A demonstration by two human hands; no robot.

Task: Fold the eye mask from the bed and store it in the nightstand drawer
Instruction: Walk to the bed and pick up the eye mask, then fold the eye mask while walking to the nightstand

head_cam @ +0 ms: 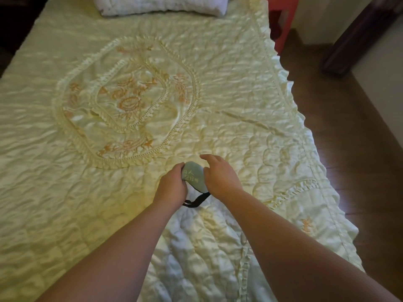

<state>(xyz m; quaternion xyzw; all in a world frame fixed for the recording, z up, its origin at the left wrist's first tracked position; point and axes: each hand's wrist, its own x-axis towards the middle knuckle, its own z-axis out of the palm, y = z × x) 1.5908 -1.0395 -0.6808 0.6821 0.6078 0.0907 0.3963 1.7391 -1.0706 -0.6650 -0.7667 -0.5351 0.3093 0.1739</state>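
Mask [193, 174] lying between your hands on bed [65, 203], strap [196, 200] trailing toward you; left hand [171, 188] gripping it, right hand [220, 178] hovering open.

You look down on a pale quilted bedspread [218, 88] with an orange embroidered medallion [128, 101]. A white pillow [161, 5] lies at the bed's far edge; beyond its right edge, brown floor [353, 149] and something red [281, 20].

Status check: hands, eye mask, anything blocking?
Left hand gripping the eye mask over the bedspread. Right hand open at its other edge. Black strap hangs loose below. Nothing blocking; nightstand out of frame.
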